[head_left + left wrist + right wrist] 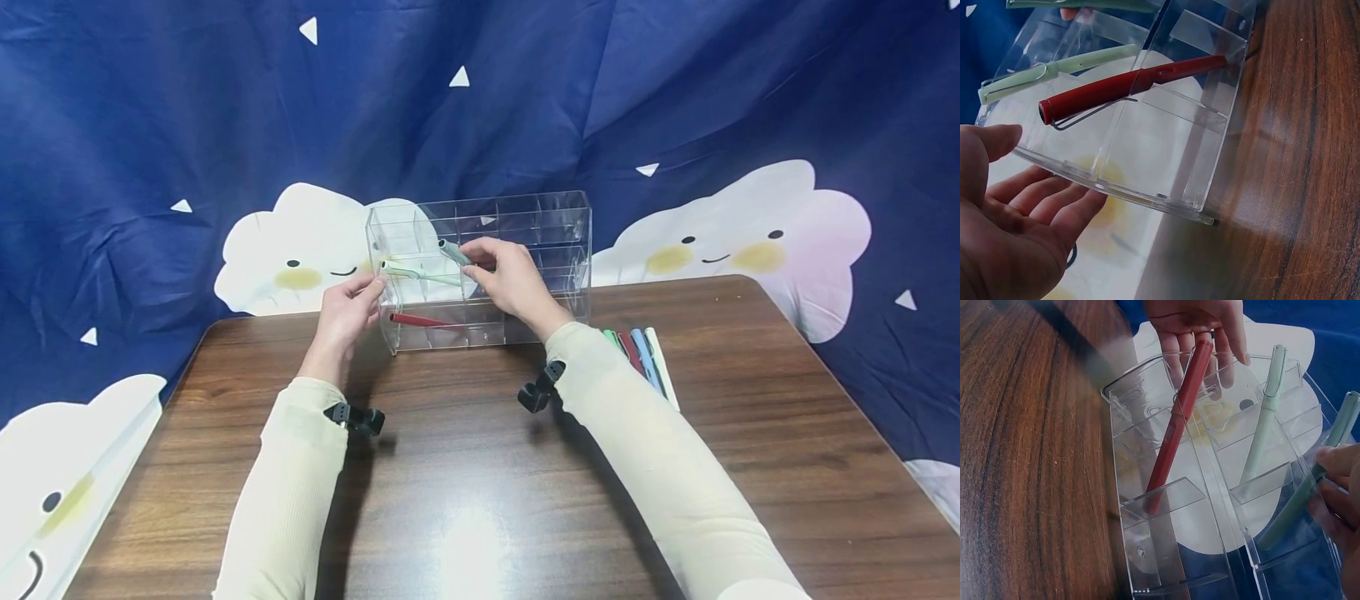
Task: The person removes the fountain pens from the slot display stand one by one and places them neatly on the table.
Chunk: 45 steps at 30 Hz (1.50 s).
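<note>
My right hand (pixel 510 275) pinches a grey-green pen (pixel 1341 422) between thumb and fingers, slanted over an upper row of a clear plastic rack (pixel 487 335). At the rack's left side is my left hand (pixel 347 317), its fingers (pixel 1079 209) spread along the outside of the side panel and the thumb near the edge. A pale green pen (pixel 420 273) lies tilted in a middle row, its clip end toward the left. Lower down, a red pen (pixel 1132 87) leans across a compartment. The right palm is mostly hidden in its wrist view.
To the right of the rack, several pens (pixel 651 358) in green, dark red, blue and white lie side by side on the brown wooden table (pixel 450 450), partly behind the right sleeve. A blue curtain (pixel 525 92) with clouds hangs behind.
</note>
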Available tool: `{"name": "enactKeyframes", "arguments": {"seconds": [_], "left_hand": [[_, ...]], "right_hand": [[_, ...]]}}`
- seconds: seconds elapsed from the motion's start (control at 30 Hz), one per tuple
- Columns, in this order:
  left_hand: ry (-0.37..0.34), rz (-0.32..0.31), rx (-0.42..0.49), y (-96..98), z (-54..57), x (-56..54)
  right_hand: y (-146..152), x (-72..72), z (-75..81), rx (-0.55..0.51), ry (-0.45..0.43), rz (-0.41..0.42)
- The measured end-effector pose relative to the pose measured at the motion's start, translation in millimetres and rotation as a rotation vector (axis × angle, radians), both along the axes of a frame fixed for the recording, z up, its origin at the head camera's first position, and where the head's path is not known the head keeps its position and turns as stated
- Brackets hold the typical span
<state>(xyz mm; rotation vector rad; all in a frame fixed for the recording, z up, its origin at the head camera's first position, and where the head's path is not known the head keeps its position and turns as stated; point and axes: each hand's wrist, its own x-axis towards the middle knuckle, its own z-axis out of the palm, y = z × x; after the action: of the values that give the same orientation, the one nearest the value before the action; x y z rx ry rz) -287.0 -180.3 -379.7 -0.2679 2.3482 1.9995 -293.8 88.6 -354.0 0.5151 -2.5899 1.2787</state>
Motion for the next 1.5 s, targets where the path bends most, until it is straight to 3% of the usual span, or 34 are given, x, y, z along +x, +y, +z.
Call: {"name": "enactKeyframes", "arguments": {"seconds": [0.6, 0.93, 1.2, 1.5], "left_hand": [[-0.012, -0.004, -0.008, 1.1, 1.9, 2.1], [-0.015, 0.005, -0.016, 1.7, 1.6, 2.0], [-0.004, -0.008, 0.01, 0.9, 1.4, 1.4], [-0.016, 0.001, -0.025, 1.1, 1.8, 1.8]], "right_hand": [[14, 12.4, 9.4, -0.169, 0.1, -0.041], [20, 21.5, 23.1, -0.251, 0.18, -0.044], [26, 28.5, 34.4, -0.289, 0.219, -0.056], [36, 35.2, 39.6, -0.3, 0.221, -0.051]]}}
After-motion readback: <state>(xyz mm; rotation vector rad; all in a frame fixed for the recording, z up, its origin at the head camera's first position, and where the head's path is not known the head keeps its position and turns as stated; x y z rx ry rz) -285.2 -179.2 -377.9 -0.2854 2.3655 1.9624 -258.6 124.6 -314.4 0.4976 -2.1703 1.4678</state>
